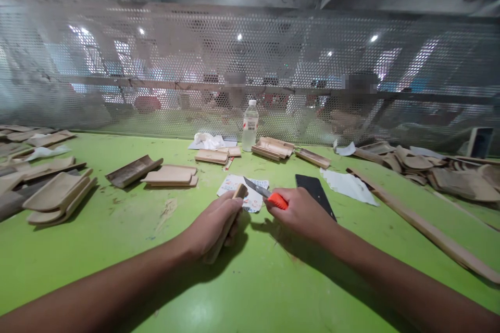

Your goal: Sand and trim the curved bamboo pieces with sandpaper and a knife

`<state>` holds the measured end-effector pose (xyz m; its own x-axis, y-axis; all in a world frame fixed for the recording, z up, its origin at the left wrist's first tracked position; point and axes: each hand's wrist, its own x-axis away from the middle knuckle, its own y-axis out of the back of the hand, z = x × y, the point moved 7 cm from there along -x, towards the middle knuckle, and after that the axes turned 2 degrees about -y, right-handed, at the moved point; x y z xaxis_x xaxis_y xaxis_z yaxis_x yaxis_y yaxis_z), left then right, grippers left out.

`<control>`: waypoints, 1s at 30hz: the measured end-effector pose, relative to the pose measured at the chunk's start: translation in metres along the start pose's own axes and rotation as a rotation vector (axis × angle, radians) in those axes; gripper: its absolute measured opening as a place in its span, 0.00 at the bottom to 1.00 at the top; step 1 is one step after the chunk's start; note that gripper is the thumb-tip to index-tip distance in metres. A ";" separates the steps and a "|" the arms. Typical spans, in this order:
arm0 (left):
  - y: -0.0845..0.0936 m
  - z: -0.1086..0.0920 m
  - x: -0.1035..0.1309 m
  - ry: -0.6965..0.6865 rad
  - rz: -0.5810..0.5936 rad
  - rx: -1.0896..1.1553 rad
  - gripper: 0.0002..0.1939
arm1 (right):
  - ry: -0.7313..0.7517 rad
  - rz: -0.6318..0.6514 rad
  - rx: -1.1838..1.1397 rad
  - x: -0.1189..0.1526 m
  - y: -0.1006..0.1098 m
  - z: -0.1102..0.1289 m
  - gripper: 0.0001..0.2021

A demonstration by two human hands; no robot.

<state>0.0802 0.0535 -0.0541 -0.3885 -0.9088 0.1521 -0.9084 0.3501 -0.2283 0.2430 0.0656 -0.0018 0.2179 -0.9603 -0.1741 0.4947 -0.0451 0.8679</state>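
Note:
My left hand is wrapped round a narrow piece of wood, whose upper end sticks out above the thumb. In my right hand is a knife with an orange handle; its grey blade points up and left, close to the top of the wood. No contact between blade and wood can be made out. Under the blade lies a printed paper sheet on the green table. A black phone lies just beyond my right hand, partly covered by it.
A clear bottle stands before the perforated metal screen. Curved wood pieces lie left of centre, with stacks farther left. On the right are a white paper, a long wooden strip and a wood pile.

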 end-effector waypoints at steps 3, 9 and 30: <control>-0.002 -0.005 0.005 0.030 0.059 -0.074 0.19 | -0.005 -0.013 -0.017 -0.001 0.001 0.000 0.14; -0.008 -0.009 0.009 0.020 0.157 -0.037 0.20 | 0.019 -0.072 -0.080 0.000 0.004 -0.005 0.18; -0.019 0.006 0.012 0.151 0.299 -0.031 0.12 | 0.476 -0.224 -0.210 0.024 0.017 0.033 0.06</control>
<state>0.0941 0.0348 -0.0536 -0.6548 -0.7217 0.2243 -0.7542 0.6051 -0.2549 0.2288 0.0329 0.0242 0.4199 -0.7011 -0.5764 0.7187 -0.1310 0.6829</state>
